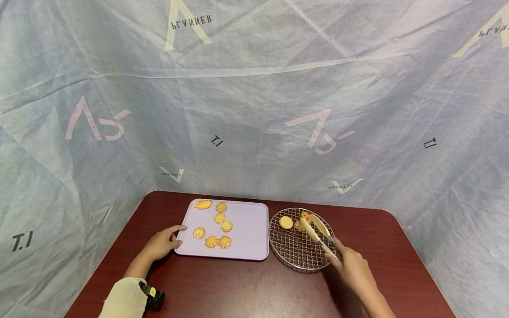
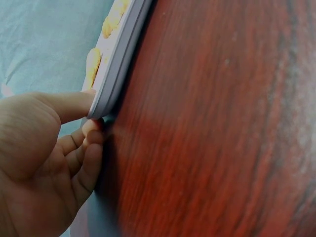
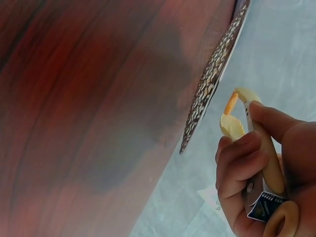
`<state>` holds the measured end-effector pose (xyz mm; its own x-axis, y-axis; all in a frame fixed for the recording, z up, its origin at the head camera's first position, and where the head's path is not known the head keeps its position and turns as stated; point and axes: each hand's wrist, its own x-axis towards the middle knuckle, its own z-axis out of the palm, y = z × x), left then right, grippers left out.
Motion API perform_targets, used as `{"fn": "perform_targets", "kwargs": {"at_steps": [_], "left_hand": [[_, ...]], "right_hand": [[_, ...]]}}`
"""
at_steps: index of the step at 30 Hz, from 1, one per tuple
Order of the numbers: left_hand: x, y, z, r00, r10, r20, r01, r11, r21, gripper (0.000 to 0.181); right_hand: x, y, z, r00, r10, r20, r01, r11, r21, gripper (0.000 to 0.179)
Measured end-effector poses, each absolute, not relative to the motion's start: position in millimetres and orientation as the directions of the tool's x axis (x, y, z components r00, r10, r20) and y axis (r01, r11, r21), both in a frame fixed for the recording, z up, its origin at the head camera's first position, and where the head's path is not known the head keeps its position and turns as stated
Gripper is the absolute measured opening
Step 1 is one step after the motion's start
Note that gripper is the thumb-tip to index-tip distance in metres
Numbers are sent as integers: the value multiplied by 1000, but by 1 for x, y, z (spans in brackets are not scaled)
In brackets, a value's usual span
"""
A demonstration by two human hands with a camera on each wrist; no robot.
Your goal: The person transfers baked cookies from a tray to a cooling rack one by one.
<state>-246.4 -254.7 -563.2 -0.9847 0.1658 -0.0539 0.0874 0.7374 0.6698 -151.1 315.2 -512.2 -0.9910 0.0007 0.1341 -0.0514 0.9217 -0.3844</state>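
My left hand [image 1: 161, 244] pinches the left edge of a pale lilac tray [image 1: 248, 229], thumb over the rim and fingers beneath, as the left wrist view shows. Several golden cookies lie on the tray's left half, among them a fish-shaped one [image 1: 203, 204] and two flower-shaped ones near the front. In my right hand [image 1: 354, 267] is a pair of tongs [image 1: 309, 229] with cream tips, over a round wire rack [image 1: 292, 251]. Between the tips sits a pretzel-shaped cookie [image 1: 305, 216], seen edge-on in the right wrist view. Beside it are a round cookie [image 1: 286, 222] and a partly hidden flower-shaped cookie [image 1: 299, 226].
Tray and rack stand side by side on a dark red wooden table [image 1: 238, 287], with a narrow gap between them. A grey printed cloth [image 1: 254, 110] hangs behind and along both sides. A black device [image 1: 155, 298] is strapped at the left wrist.
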Motion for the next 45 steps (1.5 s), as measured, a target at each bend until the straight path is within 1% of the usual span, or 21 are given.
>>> {"fn": "perform_targets", "kwargs": {"at_steps": [4,10,19,36,45], "left_hand": [[-247,-255,-564,-985,161,-56,83,740,667,44],[-247,-255,-564,-985,157,-66,74,742,666,44],[-247,-255,-564,-986,147,-83,55,744,666,45],[-247,-255,-565,-984,158,-76,67,743,666,45],[-248,-255,-565,-985,149,-87,54,744,666,45]], "right_hand": [[-151,321,-512,-993,14,116,-31,926,-377,65],[-151,329,-512,-998,34,57,12,935,-354,67],[-154,333,-511,-1000,28,3,26,947,-319,69],[-155,334,-517,-1000,13,19,7,960,-281,67],[-155,336,-516,-1000,30,10,25,957,-288,71]]}}
